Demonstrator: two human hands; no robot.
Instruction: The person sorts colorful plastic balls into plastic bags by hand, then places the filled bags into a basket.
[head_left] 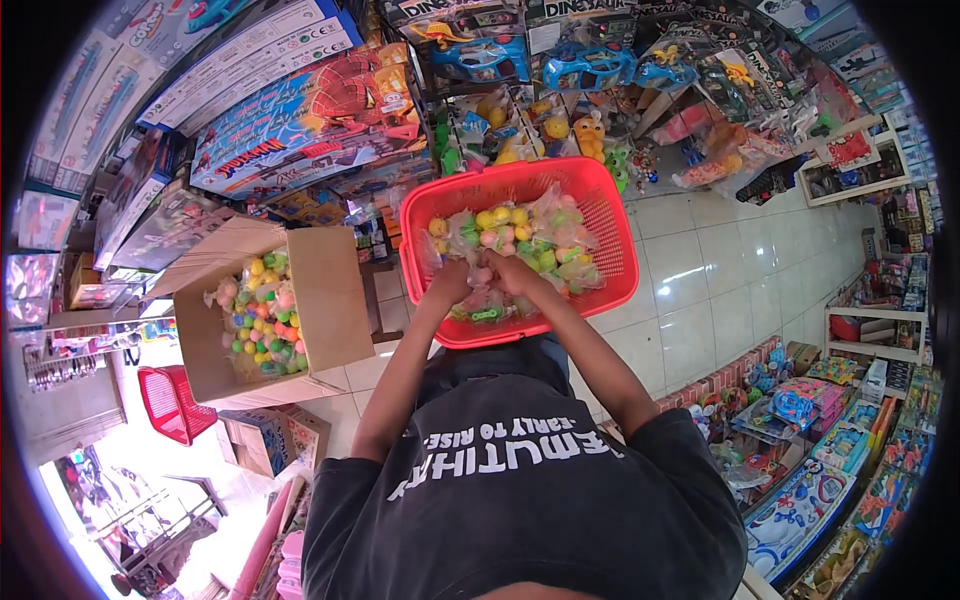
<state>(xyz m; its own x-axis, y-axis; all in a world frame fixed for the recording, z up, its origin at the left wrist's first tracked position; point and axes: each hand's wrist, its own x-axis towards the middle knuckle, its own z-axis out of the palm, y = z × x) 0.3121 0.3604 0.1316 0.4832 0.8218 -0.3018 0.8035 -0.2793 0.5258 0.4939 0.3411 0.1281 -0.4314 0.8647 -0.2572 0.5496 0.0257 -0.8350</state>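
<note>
A red plastic basket point(625, 235) sits in front of me, filled with clear plastic bags of small yellow, green and pink balls point(505, 217). Both hands reach into it, close together. My left hand point(452, 282) has its fingers curled at the plastic on the left side. Just beside it, my right hand point(508, 273) is closed too, its fingers bent around the same clear bag point(483, 298). The fingertips are partly hidden. A green piece point(486, 314) lies below the hands, near the basket's front wall.
An open cardboard box point(330, 300) with many coloured balls stands at the left. Behind the basket hang packaged toys point(590, 68), and boxed toys point(310, 120) are stacked at the back left. Another red basket point(172, 405) is farther left. Toy shelves line the right over a tiled floor point(690, 285).
</note>
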